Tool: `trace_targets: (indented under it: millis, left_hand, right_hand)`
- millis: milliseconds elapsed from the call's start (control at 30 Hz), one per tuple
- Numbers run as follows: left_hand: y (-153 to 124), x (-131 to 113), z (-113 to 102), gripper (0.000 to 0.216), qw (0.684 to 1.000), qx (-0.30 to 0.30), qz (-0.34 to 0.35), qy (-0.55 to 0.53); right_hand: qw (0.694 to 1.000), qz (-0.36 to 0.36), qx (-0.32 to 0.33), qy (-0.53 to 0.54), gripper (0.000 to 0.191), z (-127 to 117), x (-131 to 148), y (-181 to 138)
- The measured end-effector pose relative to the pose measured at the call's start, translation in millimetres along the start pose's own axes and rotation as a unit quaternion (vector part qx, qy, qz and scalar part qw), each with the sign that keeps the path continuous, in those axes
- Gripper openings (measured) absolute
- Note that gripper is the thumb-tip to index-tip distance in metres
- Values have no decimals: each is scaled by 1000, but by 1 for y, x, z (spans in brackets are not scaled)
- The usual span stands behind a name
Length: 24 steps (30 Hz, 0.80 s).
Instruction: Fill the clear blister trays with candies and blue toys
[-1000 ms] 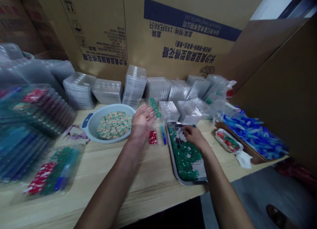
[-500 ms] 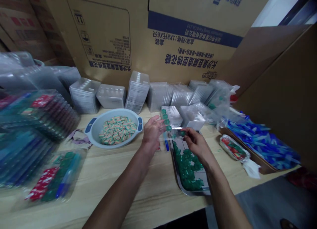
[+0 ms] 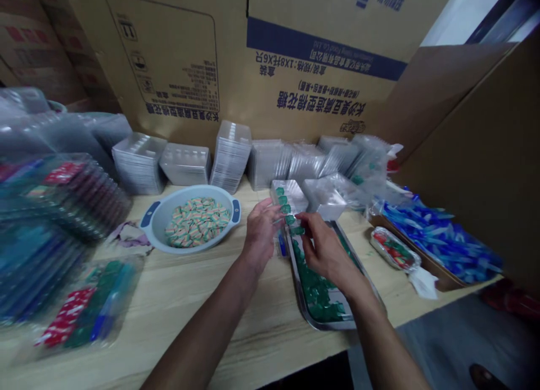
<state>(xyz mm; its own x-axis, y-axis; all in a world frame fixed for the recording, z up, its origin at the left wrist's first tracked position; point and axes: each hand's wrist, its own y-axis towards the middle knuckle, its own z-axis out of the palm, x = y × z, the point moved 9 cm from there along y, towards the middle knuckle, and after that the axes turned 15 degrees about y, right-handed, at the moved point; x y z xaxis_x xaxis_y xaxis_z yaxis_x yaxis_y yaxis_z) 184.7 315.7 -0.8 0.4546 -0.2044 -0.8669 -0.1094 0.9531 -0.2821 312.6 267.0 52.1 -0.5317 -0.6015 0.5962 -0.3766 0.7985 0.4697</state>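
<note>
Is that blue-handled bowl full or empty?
Partly full: striped pieces heap in the middle of the bowl, with bare bowl showing around them.

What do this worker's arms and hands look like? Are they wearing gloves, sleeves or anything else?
The left hand and right hand are bare, without gloves. The left forearm and right forearm are bare too, with no sleeves, wristbands or cables showing.

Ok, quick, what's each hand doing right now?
Left hand: holding a clear plastic tray.
Right hand: closed, pinching a green piece.
</note>
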Motion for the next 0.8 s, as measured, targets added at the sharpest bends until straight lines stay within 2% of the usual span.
trace_targets:
  millis: [100,300,533,600,700,800]
  left_hand:
    - [0,1,-1,38,1000,4,-16,-23]
    - [-1,3,-1,42,998,12,-39,-39]
    - [-1,1,1,43,998,26,-43,-39]
    - [-1,-1,0,43,998,21,-39,-34]
    - [-1,-4,-1,41,999,16,-29,-21]
    - [-2,-4,-1,40,1000,15,-24,-10]
  right_hand:
    - [998,-11,-24,49,46,-2,1,-1]
    - [998,-30,-41,35,39,-4,6,1]
    - [988,29,-37,145,36,-11,-22,-1]
    - [993,18,-17,114,40,-12,-19,-1]
    - [998,-10,45,51,48,-7,-7,2]
    - [994,-32,94,38,51,-2,5,4]
